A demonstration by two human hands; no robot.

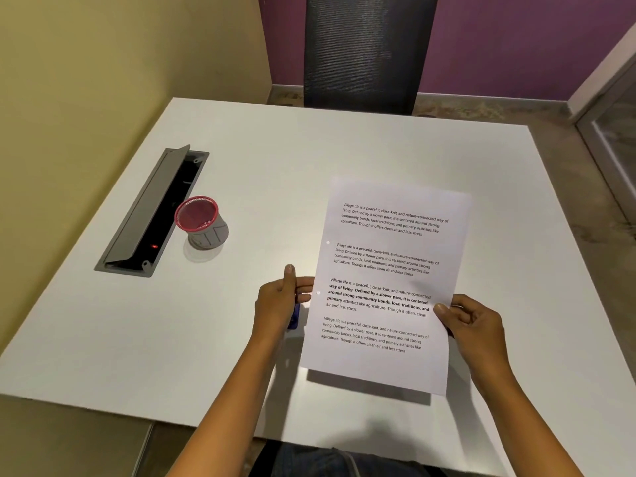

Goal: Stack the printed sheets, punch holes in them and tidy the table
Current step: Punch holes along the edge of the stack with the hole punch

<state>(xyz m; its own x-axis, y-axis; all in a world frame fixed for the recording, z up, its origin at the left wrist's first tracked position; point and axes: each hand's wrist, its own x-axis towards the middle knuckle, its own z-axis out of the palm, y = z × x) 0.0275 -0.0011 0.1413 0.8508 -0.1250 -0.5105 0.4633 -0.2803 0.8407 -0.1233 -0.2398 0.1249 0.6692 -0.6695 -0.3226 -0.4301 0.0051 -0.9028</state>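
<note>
I hold the printed sheets (pixel 385 284) lifted off the white table (pixel 282 160), tilted toward me, with four text paragraphs on the top page. Two punched holes show along the left margin. My left hand (pixel 280 297) grips the left edge, thumb up. My right hand (pixel 471 321) pinches the right edge. A small blue object (pixel 294 316), mostly hidden behind my left hand, lies on the table under the paper's left edge; I cannot tell what it is.
A red-rimmed mesh pen cup (pixel 203 223) stands left of centre, beside an open grey cable hatch (pixel 151 211) set in the tabletop. A dark mesh chair (pixel 368 53) stands beyond the far edge. A yellow wall runs along the left.
</note>
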